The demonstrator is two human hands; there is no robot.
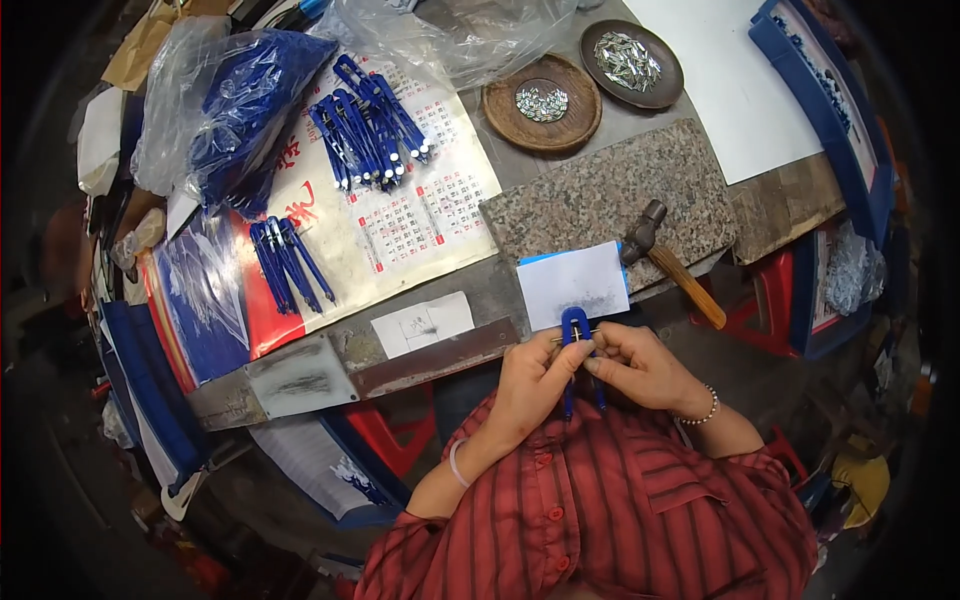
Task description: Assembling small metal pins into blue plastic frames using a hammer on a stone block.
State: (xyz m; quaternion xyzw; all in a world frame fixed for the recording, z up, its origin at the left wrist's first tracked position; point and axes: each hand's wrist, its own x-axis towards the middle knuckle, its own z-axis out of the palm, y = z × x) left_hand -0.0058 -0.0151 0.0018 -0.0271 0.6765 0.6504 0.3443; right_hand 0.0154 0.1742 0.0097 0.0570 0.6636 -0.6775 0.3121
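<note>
Close to my body, at the table's front edge, I hold a blue two-legged drawing compass (pixel 577 318) with its rounded head up and its legs pointing down. A thin metal rod crosses it just below the head. My left hand (pixel 540 372) pinches it from the left side, thumb and fingers closed near the rod. From the other side my right hand (pixel 640 368) grips it with bent fingers. Parts of the legs are hidden behind my fingers. Just beyond lies a white paper pad (pixel 573 283) with a grey smudge, partly on a speckled stone slab (pixel 610 190).
A hammer (pixel 655 240) rests on the slab, its handle over the edge. Behind are a wooden bowl (pixel 500 118) and a dark dish (pixel 672 88) of small metal pieces. Blue compasses (pixel 365 130) lie on a printed sheet (pixel 455 150), beside a plastic bag (pixel 240 100).
</note>
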